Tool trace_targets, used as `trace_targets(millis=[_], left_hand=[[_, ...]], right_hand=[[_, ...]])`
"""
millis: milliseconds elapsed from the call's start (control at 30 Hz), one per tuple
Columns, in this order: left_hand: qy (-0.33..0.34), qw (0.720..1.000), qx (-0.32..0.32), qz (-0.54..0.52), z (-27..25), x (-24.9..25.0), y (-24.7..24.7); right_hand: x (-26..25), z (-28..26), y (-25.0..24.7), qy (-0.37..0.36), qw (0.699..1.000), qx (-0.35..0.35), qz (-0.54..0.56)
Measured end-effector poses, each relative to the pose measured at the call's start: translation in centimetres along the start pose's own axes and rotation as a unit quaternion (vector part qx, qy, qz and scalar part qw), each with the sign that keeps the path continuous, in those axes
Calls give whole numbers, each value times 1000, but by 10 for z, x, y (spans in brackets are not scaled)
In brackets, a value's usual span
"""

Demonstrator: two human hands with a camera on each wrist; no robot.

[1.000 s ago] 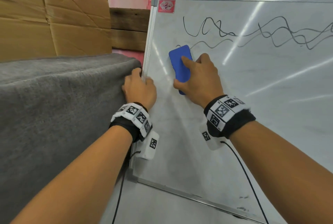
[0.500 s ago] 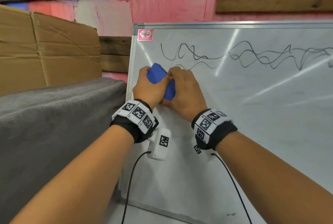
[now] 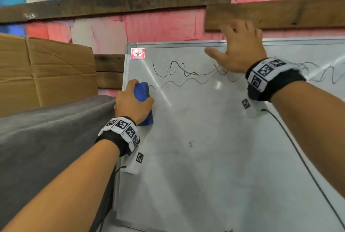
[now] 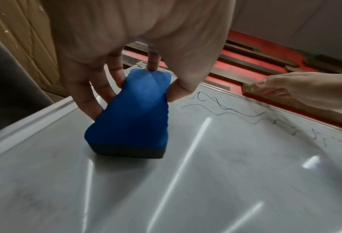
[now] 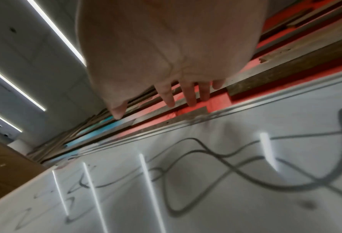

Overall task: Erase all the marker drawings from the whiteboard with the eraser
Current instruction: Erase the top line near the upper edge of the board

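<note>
I grip the eraser in my left hand flat against the whiteboard to wipe the marker lines, my right hand spread at the top edge to steady it

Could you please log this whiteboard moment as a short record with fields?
eraser: blue eraser, dark felt face on the whiteboard near its left edge
left hand: left hand grips the eraser
right hand: right hand open, fingers spread by the board's top edge, holding nothing
drawings: wavy black marker lines across the top, not yet erased
beside board: grey cloth, cardboard box
</note>
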State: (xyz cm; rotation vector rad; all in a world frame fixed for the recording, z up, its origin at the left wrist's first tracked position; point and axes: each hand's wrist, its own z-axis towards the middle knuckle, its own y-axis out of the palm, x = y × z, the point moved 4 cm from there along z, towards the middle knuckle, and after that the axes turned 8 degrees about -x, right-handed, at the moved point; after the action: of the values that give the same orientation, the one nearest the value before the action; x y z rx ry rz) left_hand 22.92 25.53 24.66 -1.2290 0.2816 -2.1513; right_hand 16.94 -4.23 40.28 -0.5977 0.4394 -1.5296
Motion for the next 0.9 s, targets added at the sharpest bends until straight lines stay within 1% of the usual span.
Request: trace_targets(millis=[67,133,333,600,700,800,900], left_hand=[[-1,1000,-11,22,0,1,2],[-1,999,-18,37,-1,3,5],[-1,998,-14,60,-5,4,9],[14,989,-34,144,10,13,12],[23,985,-37,167,7,9,16],[12,985,-38,168,-4,-2,20],[2,988,-28,150,-4,0,18]], right_hand=[[14,3,6,14,997,-65,-30],[19,-2,17,22,994,-100,-35],[19,-8,20,32,994,-93,-46],[18,-12,18,39,994,-100,-32],[18,-14,17,35,994,-98,-30],[17,-15,16,41,995,-93,-24],[15,-17,17,43,995,-87,-16]])
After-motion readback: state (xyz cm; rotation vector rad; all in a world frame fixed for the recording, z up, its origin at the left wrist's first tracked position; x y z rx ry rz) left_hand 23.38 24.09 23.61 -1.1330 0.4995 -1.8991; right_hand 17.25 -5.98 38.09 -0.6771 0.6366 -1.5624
